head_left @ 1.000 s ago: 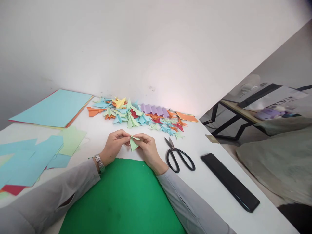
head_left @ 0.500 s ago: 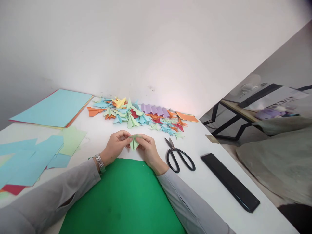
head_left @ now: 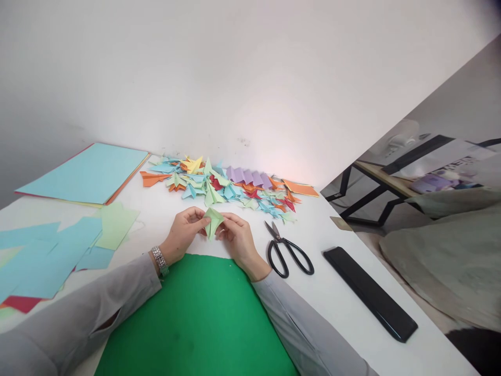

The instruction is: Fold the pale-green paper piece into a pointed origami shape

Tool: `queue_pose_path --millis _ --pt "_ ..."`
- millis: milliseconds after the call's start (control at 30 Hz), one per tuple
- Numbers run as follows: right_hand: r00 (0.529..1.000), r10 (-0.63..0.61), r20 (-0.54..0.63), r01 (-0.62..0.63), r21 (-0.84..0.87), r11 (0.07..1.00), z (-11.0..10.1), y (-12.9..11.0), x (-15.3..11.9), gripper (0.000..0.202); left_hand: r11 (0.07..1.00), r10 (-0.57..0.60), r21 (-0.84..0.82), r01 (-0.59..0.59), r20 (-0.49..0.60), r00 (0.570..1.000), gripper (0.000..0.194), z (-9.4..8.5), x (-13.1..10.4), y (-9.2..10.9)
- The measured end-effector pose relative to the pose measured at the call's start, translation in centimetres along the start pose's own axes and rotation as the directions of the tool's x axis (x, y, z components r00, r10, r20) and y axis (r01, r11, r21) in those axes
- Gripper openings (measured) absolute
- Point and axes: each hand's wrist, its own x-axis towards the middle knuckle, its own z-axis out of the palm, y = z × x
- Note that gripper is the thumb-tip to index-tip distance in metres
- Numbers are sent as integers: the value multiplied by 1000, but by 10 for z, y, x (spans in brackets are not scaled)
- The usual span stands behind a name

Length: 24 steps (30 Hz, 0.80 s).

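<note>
Pinched between my two hands is a small folded piece of light green paper (head_left: 213, 223), just beyond the top edge of a green sheet (head_left: 195, 318). My left hand (head_left: 183, 232) grips its left side with thumb and fingers, and a metal watch (head_left: 160, 260) is on that wrist. My right hand (head_left: 239, 239) holds the right side, its lower fingers curled beneath. Behind the hands lies a heap of folded paper shapes (head_left: 213, 194) in several colours. Black-handled scissors (head_left: 282, 248) rest to the right of my right hand, blades slightly apart.
Large coloured sheets topped with light blue (head_left: 86, 172) lie at the back left. Nearer are loose blue cut pieces (head_left: 50, 256) and a green one (head_left: 116, 224). A long black object (head_left: 370, 292) lies at the right. Folded purple paper (head_left: 249, 177) and orange strips (head_left: 301, 188) sit by the wall.
The green paper has turned and its upper part now stands up as a wider diamond-like shape between the fingers. Both hands have stayed in nearly the same place.
</note>
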Motion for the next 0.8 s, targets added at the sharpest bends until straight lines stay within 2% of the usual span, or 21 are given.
queue_pose_path --millis 400,800 --pt "1000 -19 25 20 -24 1000 0 0 0 19 1000 -8 29 9 -54 999 28 0 0 0" --pt "998 -57 15 59 -155 986 3 -1 -2 19 996 -15 85 21 -62 998 28 3 -2 4"
